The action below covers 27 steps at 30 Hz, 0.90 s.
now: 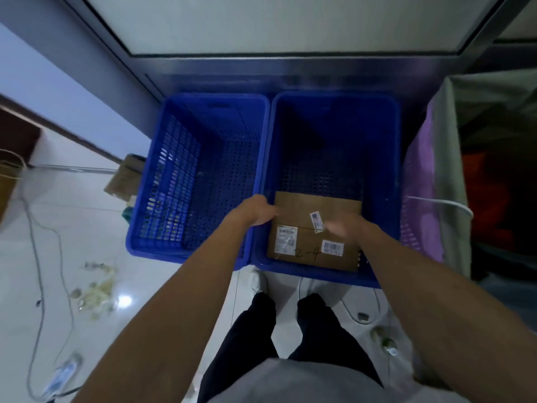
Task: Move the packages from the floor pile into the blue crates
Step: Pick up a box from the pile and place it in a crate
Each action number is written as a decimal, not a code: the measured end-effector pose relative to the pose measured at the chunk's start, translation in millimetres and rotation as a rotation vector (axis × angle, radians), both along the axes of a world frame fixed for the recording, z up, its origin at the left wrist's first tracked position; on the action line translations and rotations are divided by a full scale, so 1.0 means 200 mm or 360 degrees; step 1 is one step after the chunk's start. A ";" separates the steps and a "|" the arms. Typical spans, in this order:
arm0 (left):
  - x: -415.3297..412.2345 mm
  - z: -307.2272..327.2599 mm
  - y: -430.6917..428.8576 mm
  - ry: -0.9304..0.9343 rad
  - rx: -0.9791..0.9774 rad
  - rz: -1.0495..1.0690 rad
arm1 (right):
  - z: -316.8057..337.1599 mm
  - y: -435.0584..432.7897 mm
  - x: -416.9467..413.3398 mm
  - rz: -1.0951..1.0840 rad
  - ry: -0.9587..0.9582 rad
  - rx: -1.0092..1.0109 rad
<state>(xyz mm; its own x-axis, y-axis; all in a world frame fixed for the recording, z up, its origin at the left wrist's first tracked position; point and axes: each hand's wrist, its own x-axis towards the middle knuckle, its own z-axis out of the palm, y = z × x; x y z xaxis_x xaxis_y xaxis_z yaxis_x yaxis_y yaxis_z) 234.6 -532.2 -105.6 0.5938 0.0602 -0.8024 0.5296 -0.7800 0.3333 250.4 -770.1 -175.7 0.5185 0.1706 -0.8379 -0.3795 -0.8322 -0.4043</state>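
Since we're going from the left: there's a cable (pixel 40 257) snaking over the shiny floor and some pale scraps (pixel 98 289) next to it, both pretty smeared. Then comes the left crate (pixel 174 181) with its mesh walls, pushed right up against the right crate (pixel 380 158). The left hand (pixel 258 212) sits right about where the two rims meet, knuckles up. Its fingers are curled over the far left corner of the box (pixel 302 248), so it's gripping that edge. The box itself is inside the right crate, in the near half, flat side up and close against the near wall. It reaches from the left hand across to the right one and fills most of the crate's width. I honestly can't tell if it's resting on the bottom or hanging in the grip. It has a few white labels (pixel 287 239) with barcodes and something scribbled in marker, too fuzzy to read properly. The right hand (pixel 345 228) is over the right part of the box and badly motion blurred. The fingers look sort of spread, but I can't tell if it's holding the box or even touching it. The forearm hides the box's near right corner. Far right is a purple basket (pixel 418 199), partly cut off by grey cloth.
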 end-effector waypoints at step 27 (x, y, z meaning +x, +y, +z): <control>-0.81 0.24 2.04 -0.0453 0.0111 0.0245 | 0.49 1.93 -0.55 0.0485 -0.0570 -0.0056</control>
